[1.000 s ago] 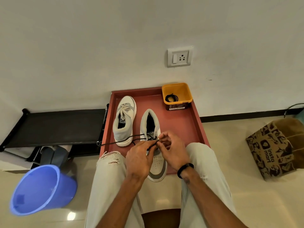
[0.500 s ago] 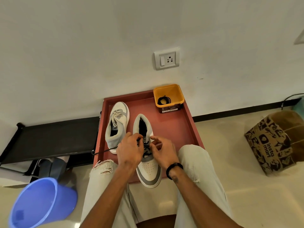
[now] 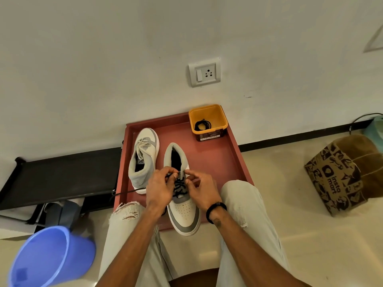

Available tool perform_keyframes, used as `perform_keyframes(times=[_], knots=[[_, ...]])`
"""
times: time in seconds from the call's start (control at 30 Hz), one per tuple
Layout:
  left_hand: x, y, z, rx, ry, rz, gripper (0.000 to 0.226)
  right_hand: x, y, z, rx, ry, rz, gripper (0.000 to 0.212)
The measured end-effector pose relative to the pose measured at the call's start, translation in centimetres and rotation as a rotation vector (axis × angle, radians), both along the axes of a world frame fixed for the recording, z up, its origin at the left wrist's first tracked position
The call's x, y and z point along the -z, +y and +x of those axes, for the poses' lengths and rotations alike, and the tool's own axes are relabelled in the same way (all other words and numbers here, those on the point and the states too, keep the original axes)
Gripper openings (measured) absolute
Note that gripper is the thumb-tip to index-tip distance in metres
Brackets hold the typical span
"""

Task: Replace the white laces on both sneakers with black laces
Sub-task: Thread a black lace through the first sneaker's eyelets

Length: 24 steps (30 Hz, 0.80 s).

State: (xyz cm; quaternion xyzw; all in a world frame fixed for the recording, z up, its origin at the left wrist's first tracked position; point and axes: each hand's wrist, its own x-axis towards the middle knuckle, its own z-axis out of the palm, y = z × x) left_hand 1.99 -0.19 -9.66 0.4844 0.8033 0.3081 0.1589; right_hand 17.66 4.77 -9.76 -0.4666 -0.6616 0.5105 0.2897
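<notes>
Two white-and-grey sneakers lie on a red tray (image 3: pixel 234 154). The right sneaker (image 3: pixel 185 214), toe toward me, carries a black lace (image 3: pixel 179 188) criss-crossed through its lower eyelets. My left hand (image 3: pixel 158 188) pinches the black lace at the upper eyelets. On the opposite side of the tongue, my right hand (image 3: pixel 202 188) pinches the lace too. A loose end of the black lace (image 3: pixel 126 192) trails left over the tray's edge. The left sneaker (image 3: pixel 144 157) has white laces, tied. A second coiled black lace (image 3: pixel 202 124) sits in the orange tub (image 3: pixel 215 112).
A blue bucket (image 3: pixel 49 255) stands on the floor at the lower left. A black rack (image 3: pixel 60 175) runs left of the tray. A brown paper bag (image 3: pixel 342 172) sits on the floor to the right. The wall with a socket (image 3: pixel 204 71) is close behind the tray.
Both hands have moved up the right sneaker toward its upper eyelets, so more crossed black lace shows below them. The trailing lace end stays to the left.
</notes>
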Motion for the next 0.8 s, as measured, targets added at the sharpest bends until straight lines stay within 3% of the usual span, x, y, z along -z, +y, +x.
perform_keyframes(times=[0.1,0.37,0.5,0.63,0.8], knots=[[-0.5,0.1,0.2,0.021,0.044,-0.019,0.009,0.2,0.0,0.0,0.001,0.007,-0.001,0.033],[-3.7,-0.5,2.8,0.079,0.471,-0.297,0.030,0.6,0.0,-0.1,-0.026,0.001,0.002,0.037],[-4.2,-0.5,2.7,0.145,0.513,-0.306,0.036,0.8,0.0,-0.3,-0.017,0.006,0.022,0.039],[-3.9,-0.3,2.0,0.137,0.459,-0.213,0.014,0.8,0.2,-0.2,-0.015,0.017,0.021,0.037],[-3.8,0.1,2.1,0.077,0.426,-0.170,0.014,0.9,0.3,-0.2,-0.027,0.024,0.026,0.037]])
